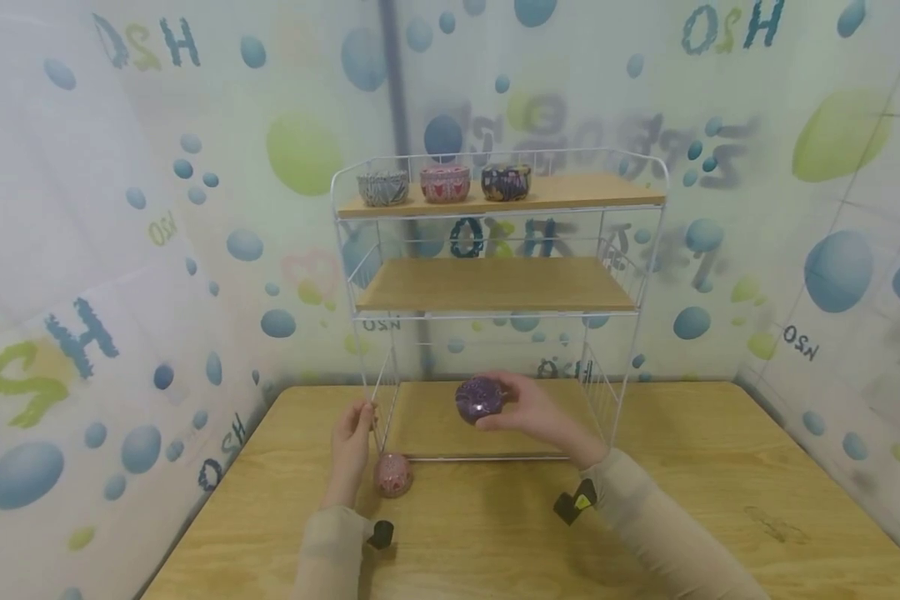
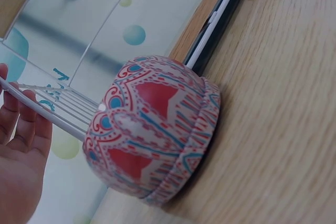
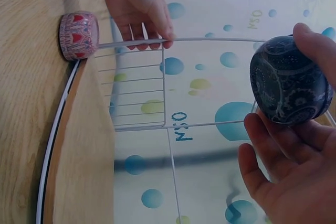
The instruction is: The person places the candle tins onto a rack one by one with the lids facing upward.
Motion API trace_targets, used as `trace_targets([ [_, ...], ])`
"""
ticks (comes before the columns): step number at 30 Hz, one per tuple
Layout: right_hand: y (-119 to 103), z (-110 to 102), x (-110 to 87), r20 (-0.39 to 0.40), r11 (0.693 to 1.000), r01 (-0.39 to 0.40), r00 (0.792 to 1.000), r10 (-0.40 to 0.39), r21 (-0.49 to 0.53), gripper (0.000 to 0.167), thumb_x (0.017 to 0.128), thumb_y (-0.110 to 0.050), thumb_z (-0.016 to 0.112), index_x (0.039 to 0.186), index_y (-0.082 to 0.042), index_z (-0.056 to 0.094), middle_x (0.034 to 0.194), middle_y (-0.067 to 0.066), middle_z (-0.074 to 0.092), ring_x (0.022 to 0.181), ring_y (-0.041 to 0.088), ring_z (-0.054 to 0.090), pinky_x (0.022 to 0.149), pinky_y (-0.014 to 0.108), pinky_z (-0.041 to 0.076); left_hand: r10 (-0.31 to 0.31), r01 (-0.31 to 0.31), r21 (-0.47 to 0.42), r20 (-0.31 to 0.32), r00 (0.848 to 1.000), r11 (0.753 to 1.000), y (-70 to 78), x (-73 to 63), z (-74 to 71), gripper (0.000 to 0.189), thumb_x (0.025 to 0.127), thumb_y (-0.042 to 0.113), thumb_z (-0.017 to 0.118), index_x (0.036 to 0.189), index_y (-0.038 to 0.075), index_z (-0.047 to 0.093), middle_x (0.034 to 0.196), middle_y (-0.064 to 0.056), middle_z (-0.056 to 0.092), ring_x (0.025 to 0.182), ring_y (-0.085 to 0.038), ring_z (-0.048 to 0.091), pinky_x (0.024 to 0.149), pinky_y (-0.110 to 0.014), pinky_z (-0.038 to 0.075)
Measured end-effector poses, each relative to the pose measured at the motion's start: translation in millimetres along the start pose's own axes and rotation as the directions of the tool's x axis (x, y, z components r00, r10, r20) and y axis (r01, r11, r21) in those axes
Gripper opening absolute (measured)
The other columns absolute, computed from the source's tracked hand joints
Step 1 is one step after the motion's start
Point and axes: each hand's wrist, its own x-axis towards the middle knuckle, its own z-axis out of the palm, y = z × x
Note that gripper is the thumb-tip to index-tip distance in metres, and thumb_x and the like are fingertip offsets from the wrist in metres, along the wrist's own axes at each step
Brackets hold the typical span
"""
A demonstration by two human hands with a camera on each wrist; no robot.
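My right hand [image 1: 528, 408] holds a round, dark purple tin [image 1: 478, 400] with a fine pale pattern, above the lowest shelf board [image 1: 427, 417]. In the right wrist view, the thumb lies on one side of this dark tin [image 3: 289, 80] and the fingers on the other. My left hand [image 1: 352, 437] grips the white wire post of the shelf rack [image 1: 371, 383] at its front left, low down. Just beside that hand, a pink-and-red patterned tin [image 1: 393, 475] stands on the table; red hearts and blue dots show on this tin [image 2: 152, 129] in the left wrist view.
On the top shelf [image 1: 592, 190] stand a grey-blue tin [image 1: 384, 188], a pink tin [image 1: 445, 183] and a dark multicoloured tin [image 1: 506, 182], left of centre. A bare middle shelf [image 1: 495, 283] lies below. The wooden table [image 1: 690, 500] extends around the rack, against a bubble-patterned curtain [image 1: 270, 250].
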Motion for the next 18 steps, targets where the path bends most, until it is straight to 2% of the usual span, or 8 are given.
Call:
trace_targets([
  [5, -4.7, -3.8, 2.1, -0.002, 1.0, 0.003, 1.0, -0.003, -0.015, 0.069, 0.074, -0.021, 0.084, 0.133, -0.004, 0.053, 0.122, 0.011, 0.062, 0.108, 0.033, 0.059, 0.09, 0.047, 0.05, 0.006, -0.006, -0.003, 0.001, 1.0, 1.0, -3.6, 1.2, 0.3, 0.025, 0.103, 0.01, 0.047, 0.11, -0.012, 0.057, 0.087, 0.002, 0.059, 0.095, -0.039, 0.054, 0.081, -0.025, 0.045],
  [12, -9.8, -8.2, 4.6, 0.006, 0.998, 0.036, 0.999, -0.036, -0.044, 0.068, 0.074, -0.019, 0.084, 0.133, -0.006, 0.053, 0.122, 0.011, 0.062, 0.108, 0.03, 0.06, 0.09, 0.044, 0.05, -0.014, 0.014, 0.011, -0.004, 1.0, 1.0, -39.9, 12.8, -0.9, 0.033, 0.103, 0.022, 0.047, 0.114, -0.008, 0.056, 0.091, 0.0, 0.061, 0.091, -0.022, 0.054, 0.082, -0.026, 0.044],
  [14, -11.0, -9.5, 4.9, -0.002, 0.998, 0.042, 0.999, -0.042, -0.055, 0.066, 0.074, -0.017, 0.084, 0.132, -0.006, 0.054, 0.121, 0.01, 0.062, 0.107, 0.029, 0.06, 0.091, 0.046, 0.049, -0.013, 0.013, 0.025, 0.001, 1.0, 1.0, -37.9, 12.3, -1.4, 0.032, 0.103, 0.023, 0.047, 0.114, -0.006, 0.057, 0.091, 0.001, 0.061, 0.091, -0.02, 0.055, 0.082, -0.026, 0.044],
  [18, -13.1, -11.7, 5.5, -0.022, 0.998, 0.043, 0.999, -0.044, -0.054, 0.065, 0.073, -0.012, 0.083, 0.131, -0.005, 0.055, 0.122, 0.01, 0.062, 0.108, 0.029, 0.06, 0.094, 0.048, 0.047, 0.006, -0.006, 0.001, -0.002, 1.0, 1.0, -22.7, 7.8, -1.3, 0.027, 0.103, 0.015, 0.048, 0.111, -0.009, 0.058, 0.09, 0.003, 0.062, 0.092, -0.028, 0.056, 0.08, -0.025, 0.046],
])
